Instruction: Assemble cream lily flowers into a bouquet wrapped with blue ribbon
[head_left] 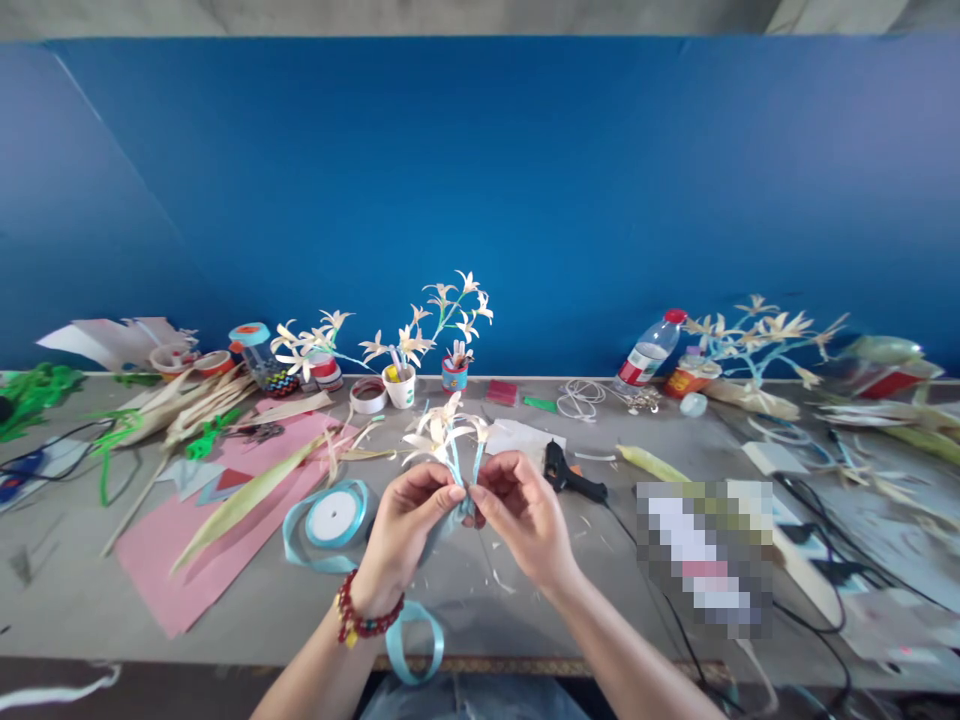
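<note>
We hold pale flowers (442,432) upright over desk (255,612), left hand (416,508) and right hand (527,515) pinching blue stems (478,462). Ribbon spool (334,518) lies left of hands, pink paper (176,560) farther left. Blue ribbon loop (394,652) curls near, beside left arm (322,650), where we wear red beaded bracelet (375,626). Right: black glue gun (574,476). Far: white cup (400,390), red-capped bottle (649,355), blue partition (480,180) behind.
</note>
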